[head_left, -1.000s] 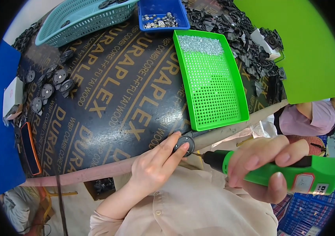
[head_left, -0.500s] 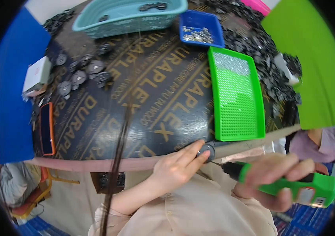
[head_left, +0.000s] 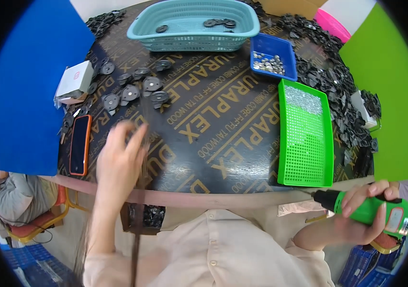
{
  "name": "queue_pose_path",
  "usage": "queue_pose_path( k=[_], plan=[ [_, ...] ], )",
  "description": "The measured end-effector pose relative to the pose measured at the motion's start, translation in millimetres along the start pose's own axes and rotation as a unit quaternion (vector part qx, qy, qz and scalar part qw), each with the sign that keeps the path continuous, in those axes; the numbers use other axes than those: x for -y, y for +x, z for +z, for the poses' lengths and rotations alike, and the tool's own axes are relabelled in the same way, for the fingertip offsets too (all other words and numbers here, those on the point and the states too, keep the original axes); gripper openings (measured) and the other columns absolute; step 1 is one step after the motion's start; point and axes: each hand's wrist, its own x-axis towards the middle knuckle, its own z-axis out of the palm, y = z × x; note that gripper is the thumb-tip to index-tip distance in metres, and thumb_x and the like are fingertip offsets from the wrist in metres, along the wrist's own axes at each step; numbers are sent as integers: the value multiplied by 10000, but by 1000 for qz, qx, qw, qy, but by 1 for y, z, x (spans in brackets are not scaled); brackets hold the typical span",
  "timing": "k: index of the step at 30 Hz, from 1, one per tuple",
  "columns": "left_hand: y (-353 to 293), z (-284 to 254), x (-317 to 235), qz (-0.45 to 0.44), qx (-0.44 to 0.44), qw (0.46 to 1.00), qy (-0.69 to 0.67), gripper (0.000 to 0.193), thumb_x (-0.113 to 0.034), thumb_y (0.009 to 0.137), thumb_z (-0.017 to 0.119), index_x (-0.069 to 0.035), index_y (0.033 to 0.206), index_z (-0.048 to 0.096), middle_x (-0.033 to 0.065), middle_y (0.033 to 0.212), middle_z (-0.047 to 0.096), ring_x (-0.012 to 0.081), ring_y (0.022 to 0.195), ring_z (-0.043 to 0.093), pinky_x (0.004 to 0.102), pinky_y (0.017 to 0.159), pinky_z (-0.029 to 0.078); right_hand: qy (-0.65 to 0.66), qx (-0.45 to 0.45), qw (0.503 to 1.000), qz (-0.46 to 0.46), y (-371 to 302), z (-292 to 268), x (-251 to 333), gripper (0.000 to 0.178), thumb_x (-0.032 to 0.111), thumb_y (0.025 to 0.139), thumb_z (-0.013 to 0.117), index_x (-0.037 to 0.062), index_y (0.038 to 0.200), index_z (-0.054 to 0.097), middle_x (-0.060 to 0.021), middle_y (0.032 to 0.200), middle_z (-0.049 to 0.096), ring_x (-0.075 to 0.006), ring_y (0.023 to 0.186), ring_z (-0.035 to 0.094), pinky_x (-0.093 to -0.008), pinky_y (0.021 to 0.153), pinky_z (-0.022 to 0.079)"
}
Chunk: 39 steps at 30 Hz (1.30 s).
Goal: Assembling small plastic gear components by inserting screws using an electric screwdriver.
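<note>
My left hand (head_left: 120, 160) is raised over the near left of the table, just short of a group of black round plastic parts (head_left: 129, 94). Its fingers are somewhat blurred but apart, and no object shows between them. At the lower right, my right hand (head_left: 364, 208) is wrapped round a green electric screwdriver (head_left: 381, 215) with a black nose. The screwdriver's thin bit points left, close to the table's front edge. Just beyond it lies a green perforated tray (head_left: 307, 162), with small silvery pieces (head_left: 302, 99) filling its far end.
A blue bin (head_left: 287, 57) of metal pieces and a light-blue basket (head_left: 192, 44) stand at the back. Heaped black parts (head_left: 330, 91) line the right. An orange-cased phone (head_left: 80, 146) and white box (head_left: 75, 79) lie left. Blue and green panels flank the table.
My left hand has left the table's front edge and moved far to the left; the round black part it held no longer shows. The screwdriver has shifted right. The view has also shifted.
</note>
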Motion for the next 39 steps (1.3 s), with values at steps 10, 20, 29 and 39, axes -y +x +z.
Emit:
queue_pose_path(
  k=[10,20,29,39],
  plan=[
    [77,60,24,57,-45,996,55,351,-44,713,722,-61,995,514,120,976,510,303,914,540,388,780,460,-31,-109,993,-20,32,-4,-35,230,67,901,407,-79,1074,445,-326,940,591,-245,447,566,-310,438,474],
    [77,30,26,3,-31,999,-21,509,-111,659,807,-56,1125,608,99,1086,543,305,1034,518,384,891,450,-32,-110,993,-11,28,-13,-42,219,74,918,400,-57,1091,430,-312,996,575,-232,453,547,-305,424,465],
    [84,63,46,257,-49,922,284,434,-116,765,582,7,1180,609,125,1283,576,214,1099,529,331,936,416,-41,-94,995,1,29,-11,-42,215,74,915,400,-52,1090,411,-299,999,568,-225,452,533,-305,408,441],
    [25,41,-47,333,30,933,-135,406,-89,744,595,-61,1146,646,151,1330,535,229,1014,578,312,821,520,-27,-80,996,-9,28,-11,-39,206,70,922,380,-54,1085,403,-311,984,561,-234,465,547,-307,429,465]
  ],
)
